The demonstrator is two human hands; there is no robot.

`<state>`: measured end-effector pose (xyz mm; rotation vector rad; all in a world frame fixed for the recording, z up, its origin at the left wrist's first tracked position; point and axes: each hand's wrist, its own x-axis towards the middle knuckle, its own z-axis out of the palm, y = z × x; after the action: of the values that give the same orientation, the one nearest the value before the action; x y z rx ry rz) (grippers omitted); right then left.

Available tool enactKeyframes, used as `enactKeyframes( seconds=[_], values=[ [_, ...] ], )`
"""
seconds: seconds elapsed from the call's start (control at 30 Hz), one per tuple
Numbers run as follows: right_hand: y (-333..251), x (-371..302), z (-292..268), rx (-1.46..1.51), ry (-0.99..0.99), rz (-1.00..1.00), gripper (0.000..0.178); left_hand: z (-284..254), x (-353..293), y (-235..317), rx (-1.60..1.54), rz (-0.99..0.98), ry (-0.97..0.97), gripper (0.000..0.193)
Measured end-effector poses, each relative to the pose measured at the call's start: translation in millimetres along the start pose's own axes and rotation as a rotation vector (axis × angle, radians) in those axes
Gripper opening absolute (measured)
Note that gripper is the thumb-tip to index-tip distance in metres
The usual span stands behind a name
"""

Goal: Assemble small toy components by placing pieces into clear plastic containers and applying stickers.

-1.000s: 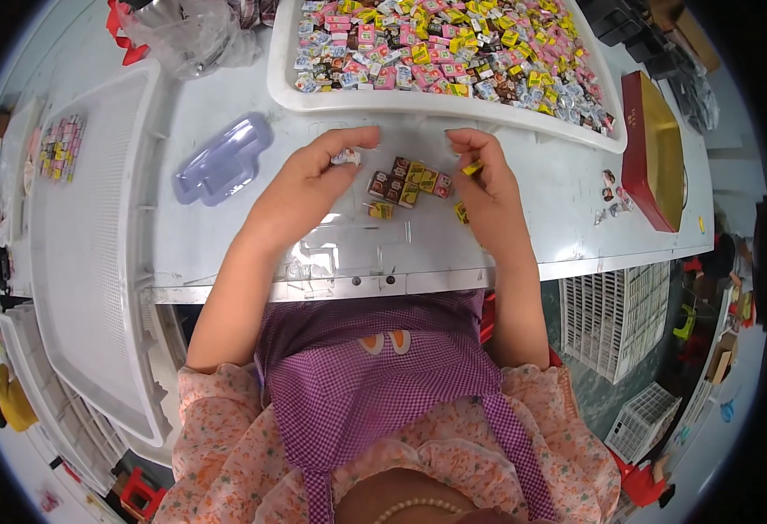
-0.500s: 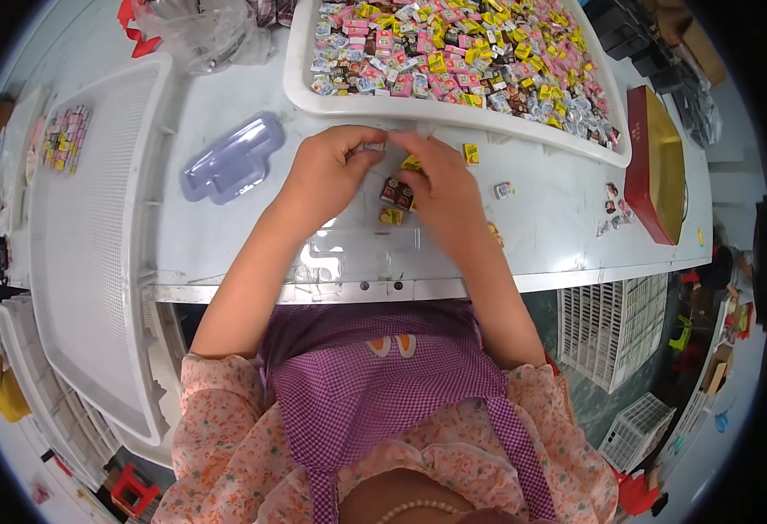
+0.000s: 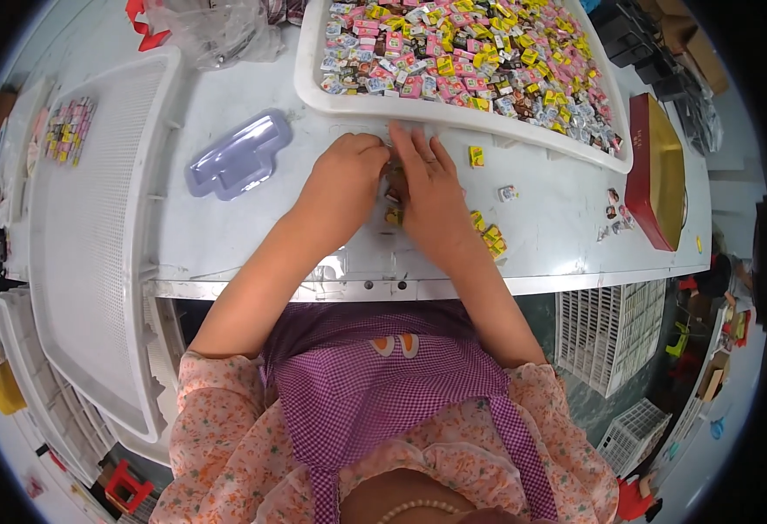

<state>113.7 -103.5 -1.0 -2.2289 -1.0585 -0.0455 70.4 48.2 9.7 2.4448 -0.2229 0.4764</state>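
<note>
My left hand is closed, its fingertips curled together at the gap between my hands; what they pinch is hidden. My right hand leans over the same spot with fingers stretched out and slightly apart, its thumb mostly hidden. Under and between the hands, small brown carton-shaped pieces and a yellow piece show in part. Just right of my right hand lie several yellow pieces. Farther right are a single yellow piece and a white-and-blue one.
A white tray heaped with small colourful pieces stands behind my hands. To the left lie a clear purplish plastic shell and a large white mesh tray with a block of pieces. At right stand a red-and-gold box and loose pieces.
My right hand has turned flatter, its fingers now straighter and covering most of the brown pieces. My left hand has moved slightly right and down, closer to it. The view has shifted slightly.
</note>
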Motion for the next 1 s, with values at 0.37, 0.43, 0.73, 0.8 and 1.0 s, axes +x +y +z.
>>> enactKeyframes(
  seconds=[0.37, 0.43, 0.73, 0.8, 1.0],
  values=[
    [-12.8, -24.2, -16.1, -0.374, -0.124, 0.01, 0.049, -0.4, -13.8, 2.7, 0.134, 0.118, -0.044, 0.033],
    [-11.1, -29.3, -19.3, -0.368, -0.107, 0.0, 0.047, -2.4, -13.8, 6.9, 0.124, 0.121, -0.084, 0.036],
    [20.0, -45.6, -81.0, -0.237, 0.195, 0.179, 0.034, -23.2, -14.3, -4.8, -0.507, -0.436, 0.05, 0.022],
    [31.3, -51.7, -89.2, -0.246, 0.227, 0.205, 0.031, -36.4, -9.7, -3.0, -0.588, -0.552, 0.006, 0.023],
    [43.5, -30.9, -109.2, -0.338, 0.412, 0.178, 0.027, -48.5, -27.5, 7.2, -0.144, -0.397, -0.226, 0.035]
  ],
)
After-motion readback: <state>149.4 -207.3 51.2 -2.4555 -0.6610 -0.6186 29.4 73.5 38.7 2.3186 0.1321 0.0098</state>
